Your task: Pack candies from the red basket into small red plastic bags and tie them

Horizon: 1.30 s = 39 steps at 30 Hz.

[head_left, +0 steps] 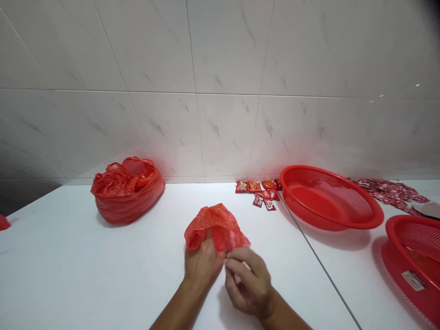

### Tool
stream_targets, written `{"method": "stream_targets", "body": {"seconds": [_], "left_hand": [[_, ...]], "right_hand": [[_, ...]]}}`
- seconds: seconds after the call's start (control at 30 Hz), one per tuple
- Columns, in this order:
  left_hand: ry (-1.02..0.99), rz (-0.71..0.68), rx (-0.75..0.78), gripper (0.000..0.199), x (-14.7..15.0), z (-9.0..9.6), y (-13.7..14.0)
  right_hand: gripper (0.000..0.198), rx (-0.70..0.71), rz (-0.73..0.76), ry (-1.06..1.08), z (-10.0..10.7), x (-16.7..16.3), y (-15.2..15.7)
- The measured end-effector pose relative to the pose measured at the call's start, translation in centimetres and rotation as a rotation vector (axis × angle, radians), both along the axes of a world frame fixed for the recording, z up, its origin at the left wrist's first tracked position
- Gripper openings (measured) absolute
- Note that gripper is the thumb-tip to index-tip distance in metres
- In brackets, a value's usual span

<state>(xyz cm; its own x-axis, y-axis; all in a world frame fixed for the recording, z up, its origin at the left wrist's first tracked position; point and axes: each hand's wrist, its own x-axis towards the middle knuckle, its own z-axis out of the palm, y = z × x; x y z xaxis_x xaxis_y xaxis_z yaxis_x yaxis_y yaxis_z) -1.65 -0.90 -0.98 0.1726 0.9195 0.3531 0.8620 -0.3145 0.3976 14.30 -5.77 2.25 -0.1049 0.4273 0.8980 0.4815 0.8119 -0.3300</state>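
Note:
A small red plastic bag (pixel 220 224) stands over the white table, its mouth turned toward me. My left hand (pixel 202 261) reaches into the mouth with one finger raised inside; the thin plastic hides its other fingertips, and it holds the bag up. Beside it on the right, my right hand (pixel 249 279) is closed in a pinch at the bag's lower right edge, close to my left thumb.
At the back left sits a full red bag (pixel 129 201) of crumpled plastic. Several small snack packets (pixel 256 188) lie near the wall. On the right are a red basket (pixel 330 224), a second red basket (pixel 412 256) and many dark red sachets (pixel 388 190). A seam (pixel 319 261) crosses the table.

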Motion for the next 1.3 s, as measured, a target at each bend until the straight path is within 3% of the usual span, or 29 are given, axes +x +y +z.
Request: {"method": "stream_targets", "body": {"seconds": [0.03,0.1,0.23,0.3,0.5,0.63,0.73,0.83,0.9,0.97,1.0,1.07,1.13,1.17,1.2,1.3], "left_hand": [[0.066,0.02,-0.042,0.014,0.1,0.2,-0.1],[0.176,0.05,-0.112,0.014,0.3,0.6,-0.4],[0.239,0.055,-0.108,0.018,1.0,1.2,-0.8],[0.238,0.069,-0.111,0.019,1.3,1.3,-1.0],[0.167,0.041,-0.139,0.016,2.1,2.6,-1.6],[0.144,0.082,-0.214,0.039,2.2,3.4,-1.8],[-0.017,0.139,-0.18,0.05,1.4,3.4,-1.0],[-0.381,0.041,-0.099,0.042,0.4,3.4,0.0],[-0.498,0.008,0.045,0.034,-0.2,3.7,0.2],[-0.434,-0.032,0.264,0.024,-0.1,4.1,-0.3],[-0.367,-0.119,0.359,0.02,0.2,4.1,-0.8],[-0.221,-0.421,0.426,0.02,1.2,4.1,-1.9],[-0.101,-0.654,0.319,0.026,2.4,3.6,-2.7],[-0.051,-0.664,0.235,0.029,2.9,3.3,-2.8],[0.0,-0.6,0.149,0.03,3.2,3.0,-2.8],[0.164,-0.227,-0.085,0.024,2.7,2.3,-1.9]], "right_hand": [[0.039,-0.074,0.095,-0.042,-0.3,-0.7,0.0],[0.041,-0.221,0.075,-0.109,-1.5,-1.6,0.6],[0.042,-0.44,-0.319,-0.2,-4.5,-1.2,3.0],[0.045,-0.553,-0.448,-0.254,-5.2,-0.3,3.8],[0.052,-0.818,-0.633,-0.336,-2.4,1.4,4.2],[0.038,-0.985,-0.654,-0.415,-0.9,2.5,4.5],[0.033,-1.018,-0.606,-0.465,-0.9,3.6,4.5],[0.038,-0.98,-0.545,-0.495,-1.1,4.4,4.3],[0.042,-0.963,-0.523,-0.498,-1.3,4.6,4.2],[0.044,-0.959,-0.522,-0.491,-1.4,4.4,4.2],[0.046,-0.954,-0.526,-0.49,-1.5,4.2,4.2],[0.04,-0.943,-0.538,-0.506,-1.6,3.8,4.2],[0.026,-0.928,-0.542,-0.537,-1.7,3.5,4.2],[0.023,-0.923,-0.539,-0.549,-1.7,3.3,4.2],[0.023,-0.927,-0.533,-0.556,-1.6,3.3,4.1],[0.039,-0.986,-0.518,-0.542,-1.3,3.4,3.9]]}}
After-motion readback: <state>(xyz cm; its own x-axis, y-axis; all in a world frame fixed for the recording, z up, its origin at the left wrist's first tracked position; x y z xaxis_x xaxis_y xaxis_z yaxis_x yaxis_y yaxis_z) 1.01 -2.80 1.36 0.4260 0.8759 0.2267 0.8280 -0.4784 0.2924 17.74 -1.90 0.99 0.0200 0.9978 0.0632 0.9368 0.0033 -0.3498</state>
